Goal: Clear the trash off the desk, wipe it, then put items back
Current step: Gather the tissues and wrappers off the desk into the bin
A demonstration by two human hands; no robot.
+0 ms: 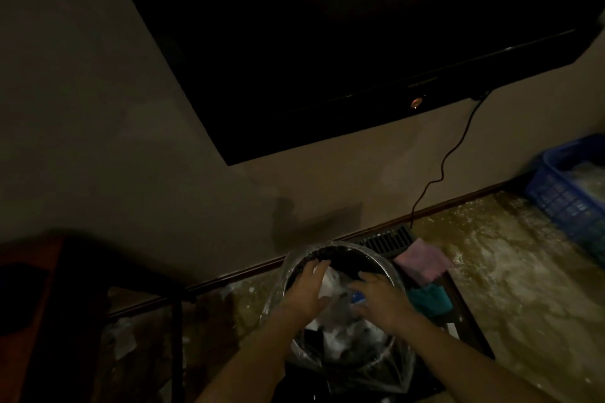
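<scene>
A round black trash bin (386, 267) lined with a clear plastic bag stands on the floor by the wall, low in the view. It holds crumpled white plastic and paper trash (340, 334). Both my hands hover over its mouth, fingers spread. My left hand (306, 289) lies on a white plastic piece (329, 278). My right hand (381, 299) sits just right of it, above something small and blue (357, 297). Neither hand clearly grips anything. The room is very dim.
A dark wooden desk (39, 304) with a metal leg (176, 337) stands at lower left. A pink cloth (422, 260) and a teal cloth (429, 299) lie right of the bin. A blue plastic crate (569, 193) sits far right. A black TV (327, 42) hangs on the wall, its cable (442, 170) trailing down.
</scene>
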